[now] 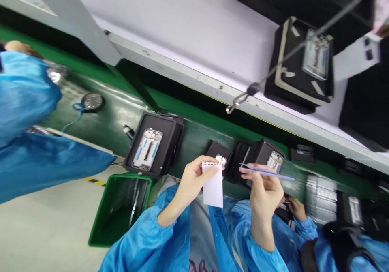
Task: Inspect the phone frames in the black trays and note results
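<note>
My left hand (197, 174) is closed on a small white pad (213, 189) with a row of dark dots along its top edge; a bit of red shows behind it. In my right hand (267, 191) is a pair of purple tweezers (273, 174), their tips pointing left towards the pad but apart from it. Beyond the pad lies a black tray (217, 148) with a partly covered phone part. Behind the tweezers, more stacked black trays (261, 152) hold a phone frame (275, 161).
Left of my hands, a black tray (167, 132) carries a phone frame (147, 149) on the green bench. A green bin (105, 207) stands below it. Overhead, a white shelf (182, 33) has a hanging metal hook (234, 103). Co-workers in blue sleeves (30, 97) are on both sides.
</note>
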